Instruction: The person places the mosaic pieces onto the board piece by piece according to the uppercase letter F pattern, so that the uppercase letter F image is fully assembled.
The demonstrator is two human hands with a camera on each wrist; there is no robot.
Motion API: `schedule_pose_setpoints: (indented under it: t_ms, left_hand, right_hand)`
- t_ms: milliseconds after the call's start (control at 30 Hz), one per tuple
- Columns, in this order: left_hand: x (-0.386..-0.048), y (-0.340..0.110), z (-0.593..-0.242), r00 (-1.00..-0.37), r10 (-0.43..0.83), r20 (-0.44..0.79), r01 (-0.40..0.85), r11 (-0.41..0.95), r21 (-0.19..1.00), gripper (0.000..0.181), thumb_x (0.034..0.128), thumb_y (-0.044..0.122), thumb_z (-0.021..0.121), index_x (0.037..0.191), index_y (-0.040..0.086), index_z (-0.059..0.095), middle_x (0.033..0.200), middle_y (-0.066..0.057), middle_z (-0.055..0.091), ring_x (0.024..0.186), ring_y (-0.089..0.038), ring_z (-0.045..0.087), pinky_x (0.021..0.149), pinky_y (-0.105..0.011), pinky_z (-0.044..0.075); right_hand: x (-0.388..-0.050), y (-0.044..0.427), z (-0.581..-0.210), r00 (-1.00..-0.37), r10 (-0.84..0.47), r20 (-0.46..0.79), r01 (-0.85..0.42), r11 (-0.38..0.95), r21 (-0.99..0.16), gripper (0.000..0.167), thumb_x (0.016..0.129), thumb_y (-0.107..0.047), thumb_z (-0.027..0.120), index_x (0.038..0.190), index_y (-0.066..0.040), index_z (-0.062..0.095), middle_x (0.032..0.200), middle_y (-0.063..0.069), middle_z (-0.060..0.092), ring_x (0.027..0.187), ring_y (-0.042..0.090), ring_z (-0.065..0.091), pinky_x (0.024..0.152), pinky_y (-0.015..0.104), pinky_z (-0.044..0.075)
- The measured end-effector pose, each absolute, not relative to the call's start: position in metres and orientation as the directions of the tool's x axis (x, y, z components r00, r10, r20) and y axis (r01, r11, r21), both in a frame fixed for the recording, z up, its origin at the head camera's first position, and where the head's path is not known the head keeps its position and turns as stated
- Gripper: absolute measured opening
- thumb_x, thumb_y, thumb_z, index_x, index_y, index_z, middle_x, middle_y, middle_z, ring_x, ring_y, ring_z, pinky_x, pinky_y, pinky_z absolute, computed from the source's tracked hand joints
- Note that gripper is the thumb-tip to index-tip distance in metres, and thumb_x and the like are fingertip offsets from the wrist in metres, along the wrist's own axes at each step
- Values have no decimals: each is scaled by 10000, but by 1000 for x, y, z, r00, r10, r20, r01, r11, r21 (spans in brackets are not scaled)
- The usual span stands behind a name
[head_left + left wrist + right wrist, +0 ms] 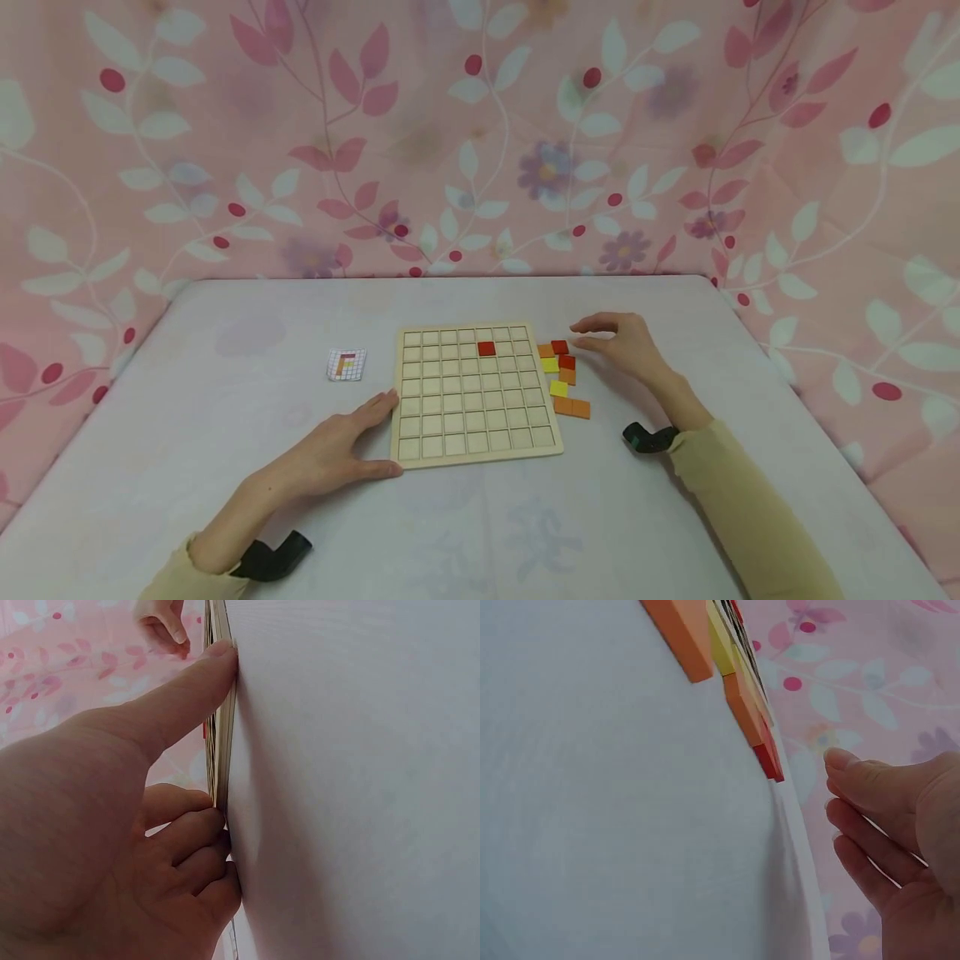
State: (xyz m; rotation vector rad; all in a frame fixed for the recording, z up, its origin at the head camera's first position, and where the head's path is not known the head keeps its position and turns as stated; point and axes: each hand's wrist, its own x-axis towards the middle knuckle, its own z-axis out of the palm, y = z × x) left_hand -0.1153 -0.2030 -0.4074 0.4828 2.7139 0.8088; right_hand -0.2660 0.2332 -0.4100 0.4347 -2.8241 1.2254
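A pale wooden grid board (477,460) lies flat on the table, with one red square tile (487,348) in a cell of its upper part. My left hand (330,450) rests against the board's left side, its thumb at the near corner and its fingertips farther up the edge. Just right of the board lie loose square tiles: red (567,362), yellow (558,388) and orange (581,409). Above and right of these tiles hovers my right hand (622,342), fingers loosely bent, thumb apart from them. Nothing shows between those fingers in the right wrist view.
Left of the board lies a small paper card (347,365) printed with a grid and a coloured pattern. A white cloth covers the table (480,533), and a pink floral curtain (420,142) hangs behind it. Dark bands sit on both wrists.
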Motion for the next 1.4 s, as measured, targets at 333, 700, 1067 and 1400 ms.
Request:
schedule_pose_setpoints:
  t_ms: [333,700,1067,1400]
  left_hand:
    - [-115,-205,-408,-908,396,-140,254,783,568,1004,789,577,774,1571,128,331,1628,-84,313,1483,-349,312,1144,-583,319]
    - [-115,-204,-407,-910,385,-156,234,786,572,1012,789,593,765,1578,145,317,1637,-83,295,1494,-345,288,1147,-610,293]
    - [-114,-203,-406,-910,383,-162,228,786,575,1015,788,591,767,1580,147,312,1636,-95,292,1496,-349,281,1145,-617,290]
    - [-114,-203,-405,-911,376,-171,216,786,579,1019,785,596,767,1583,161,306,1643,-85,278,1503,-343,266,1151,-615,281]
  right_hand:
    - [-266,231,-422,-965,-248,88,-230,630,-741,253,914,-265,745,1146,-163,741,1189,34,706,1206,252,566,1077,500,440]
    - [-269,228,-433,-962,-254,101,-242,623,-744,254,887,-197,775,1131,-128,750,1159,46,721,1170,254,606,1047,484,477]
    - [-267,227,-433,-950,-273,148,-295,645,-705,257,848,-174,812,1094,-115,766,1123,65,732,1132,264,631,1023,483,491]
    - [-267,225,-434,-947,-268,180,-316,660,-682,240,837,-169,821,1060,-96,772,1084,77,743,1123,273,633,1028,489,475]
